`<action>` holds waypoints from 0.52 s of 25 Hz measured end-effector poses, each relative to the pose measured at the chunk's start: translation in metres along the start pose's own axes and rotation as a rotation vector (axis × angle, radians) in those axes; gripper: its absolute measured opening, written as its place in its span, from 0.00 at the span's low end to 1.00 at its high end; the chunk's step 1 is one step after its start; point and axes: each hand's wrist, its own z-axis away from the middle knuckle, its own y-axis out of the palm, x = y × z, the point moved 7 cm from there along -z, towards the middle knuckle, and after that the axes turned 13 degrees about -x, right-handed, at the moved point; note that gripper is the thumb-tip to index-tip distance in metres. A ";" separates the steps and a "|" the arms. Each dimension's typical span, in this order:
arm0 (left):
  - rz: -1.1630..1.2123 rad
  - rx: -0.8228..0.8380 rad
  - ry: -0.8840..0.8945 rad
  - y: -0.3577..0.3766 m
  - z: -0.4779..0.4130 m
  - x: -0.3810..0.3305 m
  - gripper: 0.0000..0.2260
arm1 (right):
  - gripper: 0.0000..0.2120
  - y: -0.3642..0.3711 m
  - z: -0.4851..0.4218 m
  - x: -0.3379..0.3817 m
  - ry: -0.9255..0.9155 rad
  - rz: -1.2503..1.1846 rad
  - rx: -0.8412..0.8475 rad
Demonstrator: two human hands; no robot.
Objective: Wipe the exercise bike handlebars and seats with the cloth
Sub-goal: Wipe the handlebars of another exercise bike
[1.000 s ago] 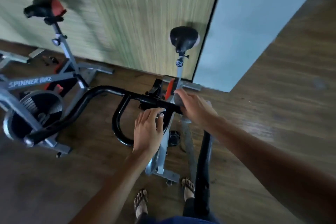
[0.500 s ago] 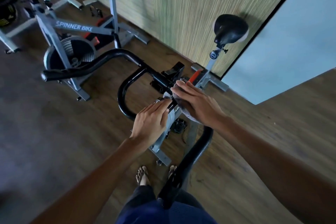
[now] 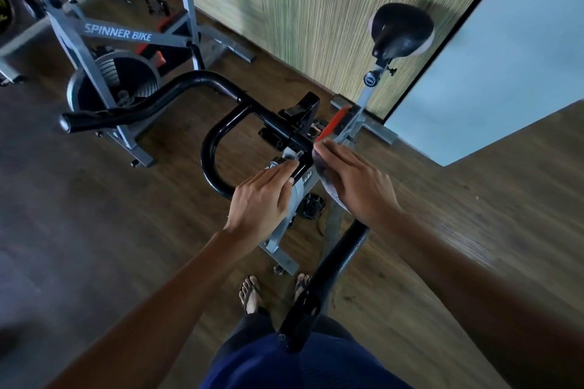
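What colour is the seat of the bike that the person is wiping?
The seat is black; the head view shows it best.

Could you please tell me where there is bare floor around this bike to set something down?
Widest bare floor lies left, between the second bike and the left forearm. Another stretch lies right, between the near bike's frame and the blue wall. The handlebar centre is crowded: left hand, right hand and cloth meet there.
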 end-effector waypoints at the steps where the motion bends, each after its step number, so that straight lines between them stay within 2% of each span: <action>1: 0.001 0.003 -0.003 0.000 0.000 0.000 0.16 | 0.31 -0.001 0.003 -0.001 0.016 -0.012 -0.006; 4: -0.024 0.014 -0.005 0.001 0.000 0.001 0.16 | 0.24 0.001 -0.009 0.000 0.005 -0.056 -0.027; 6: -0.012 0.025 -0.004 0.000 0.000 0.000 0.16 | 0.23 0.003 -0.008 -0.004 0.033 -0.088 -0.060; 9: -0.015 0.016 0.000 -0.002 0.000 -0.001 0.16 | 0.22 -0.005 0.017 -0.016 0.107 -0.215 -0.212; 13: -0.007 0.026 -0.004 0.000 -0.003 -0.001 0.16 | 0.22 -0.034 0.041 -0.044 0.414 -0.332 -0.406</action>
